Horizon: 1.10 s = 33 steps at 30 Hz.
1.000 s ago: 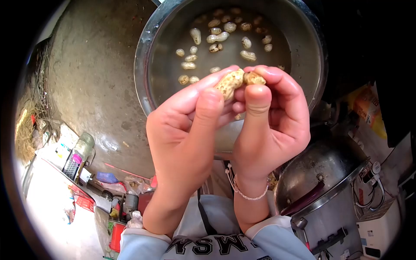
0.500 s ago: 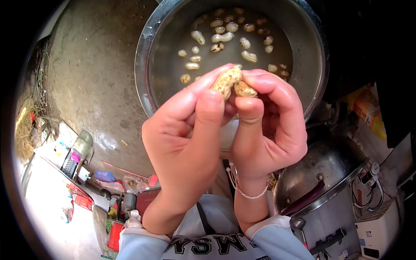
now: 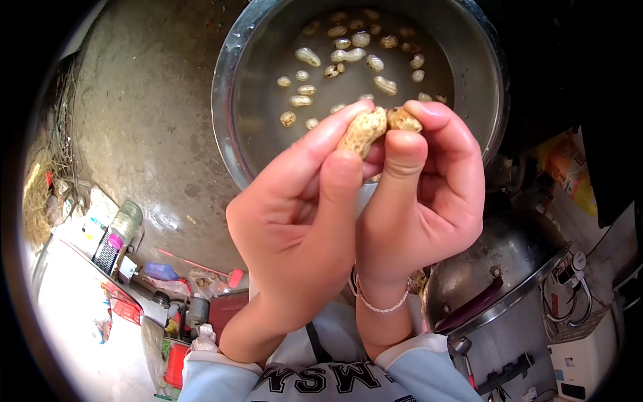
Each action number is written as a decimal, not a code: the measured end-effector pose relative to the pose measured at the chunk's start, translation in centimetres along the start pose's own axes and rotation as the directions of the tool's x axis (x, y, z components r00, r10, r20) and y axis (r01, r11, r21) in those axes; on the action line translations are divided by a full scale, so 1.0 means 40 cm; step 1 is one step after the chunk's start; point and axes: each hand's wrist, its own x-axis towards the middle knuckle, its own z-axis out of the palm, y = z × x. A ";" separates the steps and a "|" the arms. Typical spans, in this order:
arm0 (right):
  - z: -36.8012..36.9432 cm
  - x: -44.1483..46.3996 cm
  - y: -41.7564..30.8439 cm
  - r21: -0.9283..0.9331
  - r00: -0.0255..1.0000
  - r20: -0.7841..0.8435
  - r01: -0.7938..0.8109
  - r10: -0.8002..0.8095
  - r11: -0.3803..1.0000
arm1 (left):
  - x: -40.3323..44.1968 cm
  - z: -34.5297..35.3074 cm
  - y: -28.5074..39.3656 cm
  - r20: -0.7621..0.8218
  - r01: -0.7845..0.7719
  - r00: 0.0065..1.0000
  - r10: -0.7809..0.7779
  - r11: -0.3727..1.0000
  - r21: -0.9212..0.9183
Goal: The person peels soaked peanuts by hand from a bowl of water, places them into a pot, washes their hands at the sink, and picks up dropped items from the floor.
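Between the thumb and forefinger of my left hand [image 3: 291, 208] is a pale, brown-speckled peanut [image 3: 364, 130], its shell wet. My right hand [image 3: 425, 194] pinches a smaller, darker peanut piece [image 3: 404, 120] right beside it. The two pieces sit nearly touching at their upper ends; whether they are still joined I cannot tell. Both hands are held over the near side of a large metal basin [image 3: 231, 100]. In its murky water, several peanuts [image 3: 308, 57] float, some whole and pale, others browner.
At the lower right, a big metal bowl [image 3: 495, 268] has a dark purple eggplant-like object [image 3: 469, 308] across its side. A glass jar [image 3: 127, 218] and a blue bag [image 3: 161, 271] lie at the left. Concrete floor [image 3: 147, 100] extends beside the basin.
Both hands have shifted slightly right. The right hand's piece has moved up and turned against the left one. The floating peanuts have drifted a little.
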 end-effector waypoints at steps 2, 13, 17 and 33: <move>0.000 0.002 0.014 -0.007 0.991 0.049 0.125 -0.125 0.992 | 0.001 0.004 -0.001 -0.048 0.006 0.999 -0.008 0.999 -0.049; 0.010 -0.011 -0.002 0.010 0.999 -0.045 0.026 -0.026 1.000 | -0.013 -0.009 0.008 0.018 0.025 1.000 -0.024 0.999 -0.038; -0.001 -0.007 0.007 0.026 0.995 0.001 0.101 -0.101 0.995 | -0.016 -0.002 0.003 0.052 0.017 0.999 -0.013 0.997 -0.071; -0.023 -0.005 -0.010 0.082 0.998 0.065 0.016 -0.021 0.997 | -0.010 -0.006 -0.013 0.043 -0.230 0.973 0.226 0.959 0.166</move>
